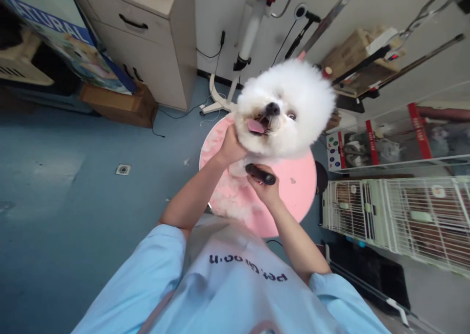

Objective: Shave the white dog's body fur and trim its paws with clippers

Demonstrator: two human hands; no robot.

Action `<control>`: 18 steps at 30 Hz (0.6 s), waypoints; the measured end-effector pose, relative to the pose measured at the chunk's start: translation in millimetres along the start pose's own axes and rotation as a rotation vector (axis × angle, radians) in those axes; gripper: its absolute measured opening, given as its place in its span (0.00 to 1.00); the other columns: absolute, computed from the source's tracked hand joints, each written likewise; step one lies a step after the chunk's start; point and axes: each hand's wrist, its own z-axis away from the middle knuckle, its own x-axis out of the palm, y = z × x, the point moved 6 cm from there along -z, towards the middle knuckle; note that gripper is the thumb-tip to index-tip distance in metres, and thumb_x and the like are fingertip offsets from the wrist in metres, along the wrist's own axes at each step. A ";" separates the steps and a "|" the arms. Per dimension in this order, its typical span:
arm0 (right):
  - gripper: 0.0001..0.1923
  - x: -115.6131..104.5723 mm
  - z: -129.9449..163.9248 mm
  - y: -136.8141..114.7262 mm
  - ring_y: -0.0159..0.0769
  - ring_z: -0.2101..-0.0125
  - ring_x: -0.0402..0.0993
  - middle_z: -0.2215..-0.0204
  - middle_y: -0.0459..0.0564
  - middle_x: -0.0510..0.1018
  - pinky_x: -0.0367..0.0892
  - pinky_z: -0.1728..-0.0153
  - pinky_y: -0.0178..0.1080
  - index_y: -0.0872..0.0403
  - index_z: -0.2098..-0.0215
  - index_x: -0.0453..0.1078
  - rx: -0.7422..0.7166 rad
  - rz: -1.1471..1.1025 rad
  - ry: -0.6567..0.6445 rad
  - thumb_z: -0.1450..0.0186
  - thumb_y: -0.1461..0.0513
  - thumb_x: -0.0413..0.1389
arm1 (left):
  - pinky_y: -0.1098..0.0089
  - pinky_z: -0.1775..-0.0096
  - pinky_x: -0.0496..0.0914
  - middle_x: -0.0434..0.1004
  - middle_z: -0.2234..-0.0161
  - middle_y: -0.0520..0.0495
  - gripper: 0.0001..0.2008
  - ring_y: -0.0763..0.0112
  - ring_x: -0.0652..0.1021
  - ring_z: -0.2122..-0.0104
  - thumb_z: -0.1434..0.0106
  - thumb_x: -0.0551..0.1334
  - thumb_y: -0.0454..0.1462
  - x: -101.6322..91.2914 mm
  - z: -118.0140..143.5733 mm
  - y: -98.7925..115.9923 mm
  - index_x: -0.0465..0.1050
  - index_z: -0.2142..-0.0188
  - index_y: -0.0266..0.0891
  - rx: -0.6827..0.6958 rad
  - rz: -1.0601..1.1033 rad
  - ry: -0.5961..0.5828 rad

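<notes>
Fingers of the left hand (230, 148) are cupping the white dog (284, 109) under its jaw, while the right hand (265, 187) is gripping a dark grooming tool (260, 174) just below the chin. Dog is standing on a pink round table (301, 187) strewn with fur, tongue showing. Wire cages (400, 216) are sitting to the right.

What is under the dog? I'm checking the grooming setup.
A round pink table with loose white fur. The dog and both hands cover its middle, hiding the dog's body.
</notes>
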 end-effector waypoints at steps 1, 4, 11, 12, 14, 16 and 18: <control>0.20 1.9 0.8 -1.1 0.42 0.62 0.78 0.61 0.51 0.78 0.74 0.59 0.48 0.50 0.57 0.68 -0.007 0.010 -0.010 0.45 0.55 0.64 | 0.67 0.62 0.73 0.77 0.69 0.46 0.17 0.67 0.76 0.67 0.57 0.71 0.39 2.6 0.3 1.0 0.72 0.68 0.37 0.017 -0.020 -0.022; 0.18 -4.0 -1.4 -9.1 0.43 0.61 0.77 0.62 0.51 0.78 0.73 0.56 0.50 0.50 0.60 0.68 -0.094 0.019 0.092 0.46 0.55 0.65 | 0.70 0.68 0.72 0.75 0.73 0.48 0.13 0.70 0.75 0.72 0.54 0.69 0.41 6.1 -0.2 3.1 0.69 0.72 0.37 0.036 -0.063 -0.063; 0.19 17.3 5.3 -6.3 0.44 0.63 0.77 0.63 0.51 0.77 0.73 0.62 0.47 0.50 0.57 0.67 -0.070 0.135 -0.020 0.44 0.53 0.63 | 0.68 0.66 0.72 0.77 0.70 0.46 0.13 0.69 0.74 0.70 0.53 0.69 0.38 6.4 -1.8 2.5 0.71 0.69 0.36 -0.006 -0.016 -0.110; 0.20 17.8 6.9 -5.4 0.43 0.63 0.77 0.63 0.51 0.77 0.73 0.62 0.47 0.50 0.57 0.67 -0.064 0.135 -0.025 0.44 0.53 0.64 | 0.68 0.65 0.71 0.77 0.70 0.46 0.12 0.69 0.74 0.69 0.53 0.69 0.37 7.1 -1.4 1.6 0.71 0.69 0.36 -0.024 -0.025 -0.127; 0.20 11.9 6.1 -7.4 0.44 0.62 0.77 0.62 0.52 0.77 0.73 0.60 0.48 0.50 0.58 0.67 -0.101 0.120 0.048 0.45 0.53 0.65 | 0.68 0.66 0.70 0.77 0.70 0.45 0.10 0.68 0.73 0.70 0.53 0.68 0.35 7.5 -0.5 -0.7 0.70 0.71 0.36 -0.066 -0.079 -0.142; 0.20 5.7 2.9 -10.5 0.45 0.59 0.76 0.61 0.53 0.76 0.72 0.57 0.49 0.51 0.60 0.67 -0.147 0.123 0.147 0.46 0.53 0.65 | 0.68 0.70 0.68 0.74 0.74 0.47 0.08 0.70 0.72 0.73 0.53 0.67 0.33 6.7 -0.4 -2.4 0.67 0.76 0.37 -0.097 -0.135 -0.139; 0.19 10.0 0.7 -10.6 0.46 0.59 0.76 0.61 0.53 0.76 0.71 0.57 0.49 0.51 0.60 0.67 -0.135 0.152 0.134 0.45 0.52 0.64 | 0.69 0.73 0.65 0.69 0.79 0.50 0.09 0.72 0.69 0.77 0.54 0.66 0.31 6.4 -1.2 -3.0 0.64 0.80 0.38 -0.109 -0.156 -0.145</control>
